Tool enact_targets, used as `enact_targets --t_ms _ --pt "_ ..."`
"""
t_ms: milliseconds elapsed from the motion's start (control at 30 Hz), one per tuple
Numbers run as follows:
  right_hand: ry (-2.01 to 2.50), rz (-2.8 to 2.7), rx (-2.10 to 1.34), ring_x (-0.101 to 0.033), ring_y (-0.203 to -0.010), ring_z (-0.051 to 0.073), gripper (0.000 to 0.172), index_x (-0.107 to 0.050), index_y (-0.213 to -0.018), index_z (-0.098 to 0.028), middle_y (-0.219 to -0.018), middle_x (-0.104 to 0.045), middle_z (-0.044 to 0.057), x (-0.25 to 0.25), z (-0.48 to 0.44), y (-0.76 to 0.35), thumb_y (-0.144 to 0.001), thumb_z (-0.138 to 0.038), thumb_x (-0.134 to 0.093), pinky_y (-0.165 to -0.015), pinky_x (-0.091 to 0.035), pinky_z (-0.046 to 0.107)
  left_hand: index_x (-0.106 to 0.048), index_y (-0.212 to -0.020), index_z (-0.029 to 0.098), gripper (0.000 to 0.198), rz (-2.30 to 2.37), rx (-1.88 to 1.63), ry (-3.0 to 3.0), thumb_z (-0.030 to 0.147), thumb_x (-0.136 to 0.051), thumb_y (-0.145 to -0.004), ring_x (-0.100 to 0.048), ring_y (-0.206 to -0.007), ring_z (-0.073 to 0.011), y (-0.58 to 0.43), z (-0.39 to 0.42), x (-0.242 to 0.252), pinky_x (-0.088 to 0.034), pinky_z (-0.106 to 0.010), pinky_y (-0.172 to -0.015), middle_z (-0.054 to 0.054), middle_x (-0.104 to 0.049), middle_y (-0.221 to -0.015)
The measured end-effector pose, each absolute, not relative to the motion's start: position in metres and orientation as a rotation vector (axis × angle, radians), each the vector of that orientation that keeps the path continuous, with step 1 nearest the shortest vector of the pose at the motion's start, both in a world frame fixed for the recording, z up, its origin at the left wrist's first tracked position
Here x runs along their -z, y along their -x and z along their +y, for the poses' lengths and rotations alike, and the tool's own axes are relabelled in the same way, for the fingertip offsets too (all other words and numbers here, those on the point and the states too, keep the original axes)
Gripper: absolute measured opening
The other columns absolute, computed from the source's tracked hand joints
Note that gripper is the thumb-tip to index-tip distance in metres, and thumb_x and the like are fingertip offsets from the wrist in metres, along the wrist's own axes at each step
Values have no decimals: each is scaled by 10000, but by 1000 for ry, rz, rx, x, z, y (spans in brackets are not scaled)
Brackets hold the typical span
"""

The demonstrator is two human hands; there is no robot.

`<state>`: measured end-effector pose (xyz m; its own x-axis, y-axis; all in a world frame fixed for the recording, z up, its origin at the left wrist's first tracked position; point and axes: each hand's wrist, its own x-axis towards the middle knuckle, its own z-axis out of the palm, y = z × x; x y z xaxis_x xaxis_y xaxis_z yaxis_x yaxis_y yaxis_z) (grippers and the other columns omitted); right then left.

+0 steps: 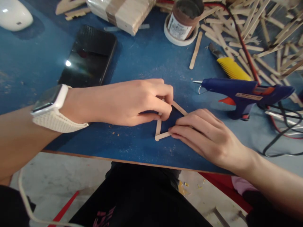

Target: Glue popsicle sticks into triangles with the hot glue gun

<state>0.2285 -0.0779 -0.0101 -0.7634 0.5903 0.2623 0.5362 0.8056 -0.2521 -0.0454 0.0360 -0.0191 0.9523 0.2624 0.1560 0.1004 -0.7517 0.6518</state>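
A small frame of pale wooden sticks lies on the blue table near its front edge, with one corner pointing toward me. My left hand, with a watch on its wrist, has its fingers bent and closed on the frame's left and upper part. My right hand grips the frame's right side, its fingertips pressed together at the lower stick. The fingers of both hands cover parts of the sticks. To the right of the frame, a blue glue gun lies on its side, nozzle toward the left.
A black phone lies behind my left forearm. Further back are a wrapped stick bundle, a brown jar and a loose stick. A yellow cutter, a stick pile and cables occupy the right side.
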Motion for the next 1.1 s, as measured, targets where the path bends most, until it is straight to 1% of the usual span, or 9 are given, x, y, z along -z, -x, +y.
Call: enact_targets --t_ms 200,400,533,600,633,700,767,1100 --pt "836 -2662 -245 -679 -947 245 167 -774 -1182 -114 -1085 -771 128 12 -78 -230 -1055 -111 -664 -811 -570 406 -795 -1054 343 206 257 -311 -2409 206 -641 -1060 -698 -1188 -265 45 36 19 -571 -398 -963 -45 -732 -1260" --pt "835 -2657 -282 -661 -973 232 178 -736 -1212 -160 -1118 -765 101 14 -76 -231 -1081 -109 -628 -835 -559 392 -792 -1072 333 204 249 -300 -2410 201 -637 -1061 -686 -1197 -274 45 36 17 -572 -422 -980 -56 -726 -1281" --pt "818 -2651 -312 -649 -988 243 202 -709 -1235 -135 -1132 -756 113 14 -77 -233 -1048 -71 -666 -853 -565 409 -776 -1043 309 116 289 -296 -2386 249 -677 -1053 -677 -1175 -277 43 30 13 -568 -421 -984 -56 -719 -1288" --pt "822 -2648 -331 -645 -990 245 217 -701 -1244 -131 -1134 -748 115 14 -77 -233 -1038 -66 -681 -860 -568 414 -766 -1006 280 35 332 -308 -2373 276 -735 -1022 -670 -1134 -278 41 25 11 -565 -417 -953 -67 -711 -1266" --pt "828 -2644 -338 -644 -989 244 219 -699 -1247 -134 -1134 -745 113 15 -77 -233 -1038 -70 -686 -860 -569 413 -761 -991 264 30 352 -316 -2370 292 -773 -997 -665 -1115 -278 40 23 10 -563 -417 -943 -73 -705 -1248" --pt "840 -2630 -348 -643 -987 242 221 -698 -1248 -141 -1132 -739 109 15 -77 -233 -1036 -77 -695 -854 -568 410 -756 -973 239 123 377 -322 -2377 331 -834 -950 -656 -1098 -277 38 19 9 -559 -420 -942 -79 -691 -1217" --pt "842 -2617 -357 -643 -982 244 223 -700 -1243 -142 -1125 -737 110 16 -77 -233 -1029 -79 -705 -844 -567 410 -751 -964 226 169 390 -314 -2396 364 -846 -941 -649 -1101 -274 37 15 8 -554 -423 -957 -78 -675 -1200" --pt "863 -2602 -360 -651 -976 243 217 -720 -1226 -147 -1105 -743 107 15 -77 -231 -1026 -66 -698 -846 -575 408 -725 -978 225 190 415 -297 -2429 372 -842 -954 -638 -1085 -260 36 13 8 -526 -419 -989 -65 -661 -1199"
